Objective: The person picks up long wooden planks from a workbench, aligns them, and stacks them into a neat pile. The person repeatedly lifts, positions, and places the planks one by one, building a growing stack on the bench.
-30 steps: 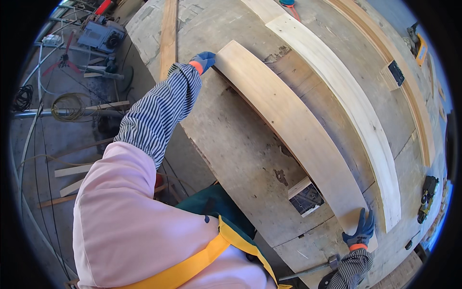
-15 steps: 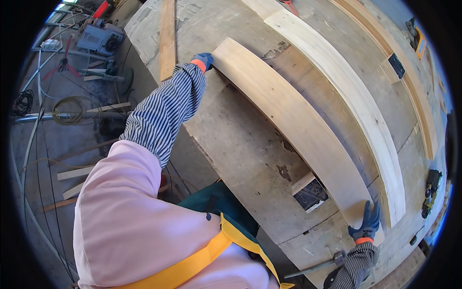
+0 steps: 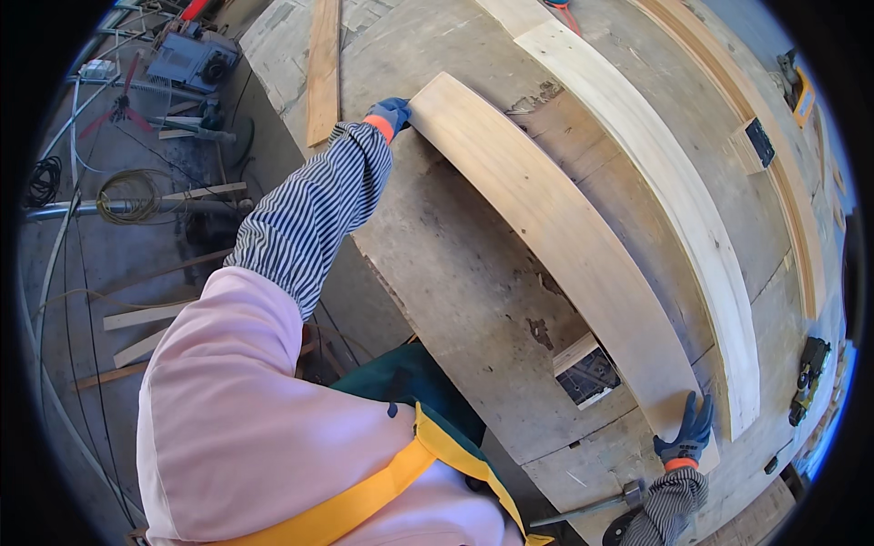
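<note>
Both gloved hands grip opposite ends of a curved pale plank [image 3: 555, 237] lying on the tabletop [image 3: 455, 282]: left hand [image 3: 390, 115], right hand [image 3: 685, 437].

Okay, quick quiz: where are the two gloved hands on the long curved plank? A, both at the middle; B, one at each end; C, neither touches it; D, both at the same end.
B: the left hand grips the far end of the curved plank, and the right hand rests on its near end.

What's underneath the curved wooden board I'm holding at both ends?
The curved board lies on a worn plywood worktable, held by the left hand and right hand. A small dark block pokes out beside its near edge; anything beneath is hidden.
</note>
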Action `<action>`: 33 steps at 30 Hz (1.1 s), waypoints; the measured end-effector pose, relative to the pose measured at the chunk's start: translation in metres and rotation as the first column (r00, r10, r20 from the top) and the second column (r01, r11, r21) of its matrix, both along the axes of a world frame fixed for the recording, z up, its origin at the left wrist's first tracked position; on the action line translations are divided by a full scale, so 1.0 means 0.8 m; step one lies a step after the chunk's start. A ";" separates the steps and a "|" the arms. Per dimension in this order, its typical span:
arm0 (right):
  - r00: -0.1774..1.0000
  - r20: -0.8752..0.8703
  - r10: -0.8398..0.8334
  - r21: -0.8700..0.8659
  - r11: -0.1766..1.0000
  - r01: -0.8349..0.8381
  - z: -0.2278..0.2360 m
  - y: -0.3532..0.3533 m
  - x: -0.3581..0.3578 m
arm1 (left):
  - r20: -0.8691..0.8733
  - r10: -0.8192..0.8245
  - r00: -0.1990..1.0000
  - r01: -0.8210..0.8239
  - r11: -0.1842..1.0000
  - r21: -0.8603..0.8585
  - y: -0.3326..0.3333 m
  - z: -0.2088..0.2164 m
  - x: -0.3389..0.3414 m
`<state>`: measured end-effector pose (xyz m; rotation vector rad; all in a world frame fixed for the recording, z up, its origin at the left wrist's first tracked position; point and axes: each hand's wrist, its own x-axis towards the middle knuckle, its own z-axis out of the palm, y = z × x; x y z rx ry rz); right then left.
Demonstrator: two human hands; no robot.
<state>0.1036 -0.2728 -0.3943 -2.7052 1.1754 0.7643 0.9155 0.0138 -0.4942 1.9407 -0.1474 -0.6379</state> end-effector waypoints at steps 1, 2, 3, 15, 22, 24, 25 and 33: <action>1.000 -0.007 -0.001 -0.003 1.000 0.001 -0.002 0.000 0.002 | -0.005 -0.008 1.000 0.008 1.000 -0.017 0.005 -0.001 0.001; 1.000 -0.014 -0.003 -0.006 1.000 0.003 -0.004 0.000 0.004 | -0.009 -0.018 1.000 0.018 0.999 -0.033 0.010 -0.001 0.003; 1.000 -0.021 -0.007 -0.008 1.000 0.007 -0.006 0.001 0.006 | 0.031 -0.013 0.999 0.014 0.999 -0.040 0.013 -0.003 0.003; 0.983 0.169 0.076 0.054 0.995 -0.086 -0.001 -0.013 0.015 | -0.326 -0.117 0.938 0.121 0.993 -0.008 0.086 -0.136 0.257; 0.984 -0.156 -0.083 0.058 0.994 0.093 0.035 0.015 0.039 | -0.280 0.037 0.959 -0.029 0.999 0.035 0.052 -0.171 0.245; 0.981 -0.169 -0.094 0.063 0.992 0.106 0.037 0.022 0.039 | -0.290 0.034 0.957 -0.019 0.998 0.053 0.043 -0.171 0.238; 0.981 -0.163 -0.109 0.065 0.991 0.121 0.038 0.025 0.037 | -0.238 0.037 0.971 -0.008 0.993 0.120 0.036 -0.153 0.238; 0.986 0.084 -0.142 0.013 0.990 0.141 0.050 0.000 0.045 | 0.835 -0.530 0.146 0.180 0.844 0.504 -0.054 -0.073 0.046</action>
